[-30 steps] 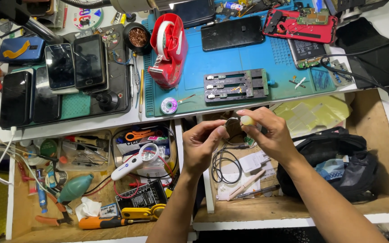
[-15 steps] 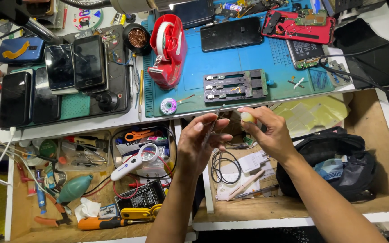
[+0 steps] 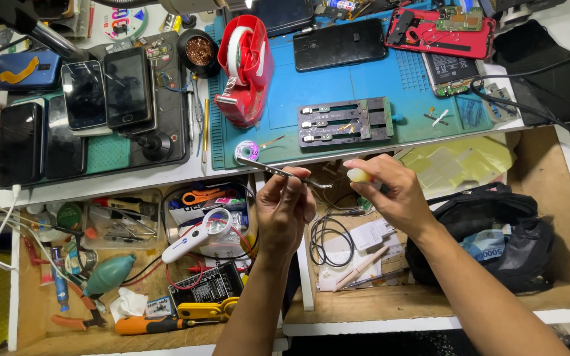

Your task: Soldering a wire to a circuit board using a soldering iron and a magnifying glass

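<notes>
My left hand grips a pair of thin metal tweezers held nearly level, tips pointing right toward my right hand. My right hand pinches a small pale yellowish object between thumb and fingers, just right of the tweezer tips. Both hands hover above the open drawers, just in front of the blue work mat. What the pale object is cannot be made out.
On the mat: a red tape dispenser, a grey metal holder, a black phone, an opened red phone. Several phones lie left. Drawers hold tools, a magnifier, cables, a black bag.
My left hand has turned the tweezers from upright to nearly level and raised them toward the mat edge. My right hand has stayed close by with the pale object.
</notes>
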